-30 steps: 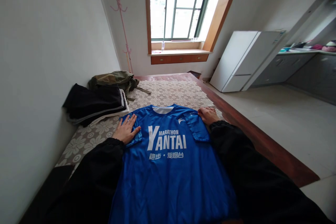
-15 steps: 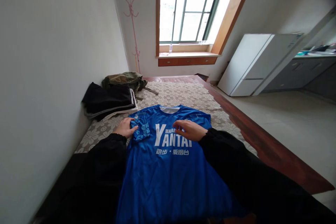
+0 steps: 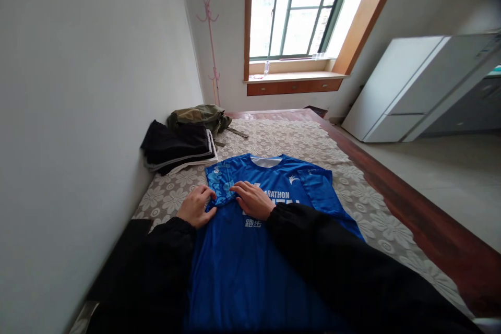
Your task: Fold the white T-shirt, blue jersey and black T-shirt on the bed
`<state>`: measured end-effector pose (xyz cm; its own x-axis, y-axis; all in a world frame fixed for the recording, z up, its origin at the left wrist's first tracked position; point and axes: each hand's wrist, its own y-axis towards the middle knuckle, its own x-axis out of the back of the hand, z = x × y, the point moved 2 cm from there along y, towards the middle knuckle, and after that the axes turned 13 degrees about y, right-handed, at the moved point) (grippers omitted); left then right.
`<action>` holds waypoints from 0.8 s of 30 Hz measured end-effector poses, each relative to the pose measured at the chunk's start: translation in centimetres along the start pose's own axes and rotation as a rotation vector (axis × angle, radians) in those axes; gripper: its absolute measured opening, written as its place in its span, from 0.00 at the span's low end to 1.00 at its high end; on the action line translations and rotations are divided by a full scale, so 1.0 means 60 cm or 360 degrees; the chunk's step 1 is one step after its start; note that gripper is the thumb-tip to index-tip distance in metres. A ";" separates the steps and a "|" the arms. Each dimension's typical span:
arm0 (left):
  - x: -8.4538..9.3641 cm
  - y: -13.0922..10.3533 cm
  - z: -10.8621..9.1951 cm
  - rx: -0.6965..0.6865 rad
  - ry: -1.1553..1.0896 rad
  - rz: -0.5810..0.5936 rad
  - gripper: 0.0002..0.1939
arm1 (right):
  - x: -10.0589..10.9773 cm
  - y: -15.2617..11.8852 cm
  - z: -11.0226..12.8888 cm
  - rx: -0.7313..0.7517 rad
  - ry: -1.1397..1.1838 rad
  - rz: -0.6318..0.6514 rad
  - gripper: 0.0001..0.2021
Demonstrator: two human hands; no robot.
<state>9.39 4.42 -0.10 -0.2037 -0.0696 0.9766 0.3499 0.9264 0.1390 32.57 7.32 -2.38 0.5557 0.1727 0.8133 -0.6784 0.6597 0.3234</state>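
The left hand (image 3: 197, 206) curls at the patterned sleeve's (image 3: 220, 180) outer edge, and the right hand (image 3: 253, 200) sets its fingertips at the inner edge; whether either pinches fabric cannot be determined. The blue shirt (image 3: 235, 266) lies front up on the floral cover (image 3: 172, 198), near folded black fabric (image 3: 178, 143) and an olive bag (image 3: 199, 116).

Brought the right hand (image 3: 254, 200) from the right sleeve (image 3: 319, 188) of the blue shirt (image 3: 230, 266), across the chest lettering (image 3: 278, 194), to the inner side of its patterned left sleeve (image 3: 221, 177). Drew the left hand (image 3: 195, 206) off that sleeve to its lower outer edge, uncovering more of it.
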 end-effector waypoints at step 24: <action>0.013 -0.003 0.048 0.0451 0.0086 0.0211 0.08 | 0.022 0.083 -0.060 -0.0556 0.0235 0.0123 0.17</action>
<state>6.57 5.27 0.16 -0.1217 0.0461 0.9915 0.1000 0.9944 -0.0340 31.64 13.50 -1.45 0.5900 0.3182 0.7421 -0.5304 0.8457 0.0591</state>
